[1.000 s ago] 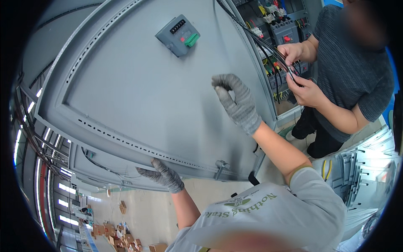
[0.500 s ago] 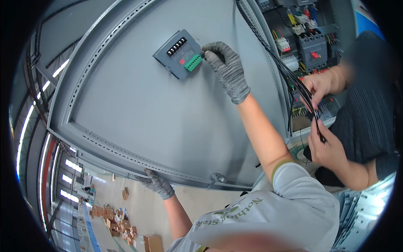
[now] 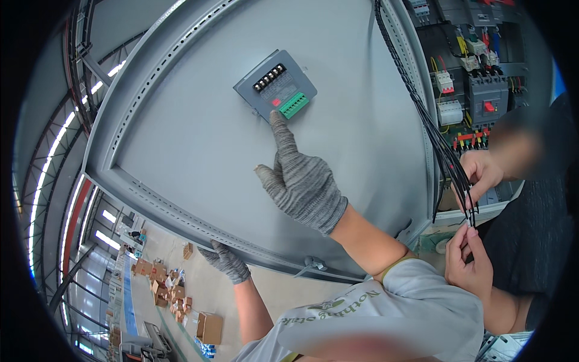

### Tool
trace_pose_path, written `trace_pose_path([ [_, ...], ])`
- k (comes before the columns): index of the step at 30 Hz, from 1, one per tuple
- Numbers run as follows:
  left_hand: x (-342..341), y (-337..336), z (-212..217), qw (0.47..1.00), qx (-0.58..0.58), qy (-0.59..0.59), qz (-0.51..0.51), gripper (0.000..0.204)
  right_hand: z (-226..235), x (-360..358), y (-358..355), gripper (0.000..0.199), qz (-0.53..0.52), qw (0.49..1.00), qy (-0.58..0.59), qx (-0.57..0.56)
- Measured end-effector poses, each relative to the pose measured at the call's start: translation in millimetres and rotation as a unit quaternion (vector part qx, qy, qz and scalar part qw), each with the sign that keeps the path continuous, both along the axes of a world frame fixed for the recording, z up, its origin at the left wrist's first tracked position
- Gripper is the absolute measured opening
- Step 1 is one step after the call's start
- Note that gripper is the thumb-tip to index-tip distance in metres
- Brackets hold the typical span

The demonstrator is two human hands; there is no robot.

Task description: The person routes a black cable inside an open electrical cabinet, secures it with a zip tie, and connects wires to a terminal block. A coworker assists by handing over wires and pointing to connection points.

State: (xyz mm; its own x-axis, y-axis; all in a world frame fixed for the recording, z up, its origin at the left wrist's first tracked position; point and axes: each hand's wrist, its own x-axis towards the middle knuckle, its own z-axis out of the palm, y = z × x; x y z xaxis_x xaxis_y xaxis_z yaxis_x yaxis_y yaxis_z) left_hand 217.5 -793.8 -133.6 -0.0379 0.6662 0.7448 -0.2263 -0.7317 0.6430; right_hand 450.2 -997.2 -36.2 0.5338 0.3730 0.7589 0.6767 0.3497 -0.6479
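Observation:
A grey cabinet door (image 3: pixel 199 163) fills the middle, and a dark grey control module (image 3: pixel 266 92) sits on it. The module carries a black screw terminal strip and a green plug-in terminal block (image 3: pixel 294 105). My gloved right hand (image 3: pixel 309 186) reaches up from below, its index finger extended to the module's lower edge, beside the green block. Thumb and index stand apart, and the hand holds nothing. At the door's lower edge my gloved left hand (image 3: pixel 228 263) grips the rim, its fingers partly hidden by it.
At the right a co-worker's hands (image 3: pixel 473 253) hold the ends of a black wire bundle (image 3: pixel 431 123) running down the door's hinge side. Behind it, the open cabinet holds breakers (image 3: pixel 487 99) and coloured wires. A latch (image 3: pixel 315 263) protrudes near the door's lower edge. Cardboard boxes (image 3: pixel 209 327) stand on the floor.
My right hand has moved from the module's right side to below it, index finger now extended. My left hand stays on the door rim. The co-worker's hands have shifted along the wires.

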Motion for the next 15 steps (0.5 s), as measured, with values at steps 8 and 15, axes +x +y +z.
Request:
trace_pose_path([
  [8,-3,2,-4,1.0,0.021,-0.008,-0.003,0.059,20,2,7,0.095,0.032,0.993,0.045,-0.103],
  [15,-7,5,-5,1.0,0.019,0.005,0.013,0.059,30,5,8,0.093,0.039,0.99,0.046,-0.129],
])
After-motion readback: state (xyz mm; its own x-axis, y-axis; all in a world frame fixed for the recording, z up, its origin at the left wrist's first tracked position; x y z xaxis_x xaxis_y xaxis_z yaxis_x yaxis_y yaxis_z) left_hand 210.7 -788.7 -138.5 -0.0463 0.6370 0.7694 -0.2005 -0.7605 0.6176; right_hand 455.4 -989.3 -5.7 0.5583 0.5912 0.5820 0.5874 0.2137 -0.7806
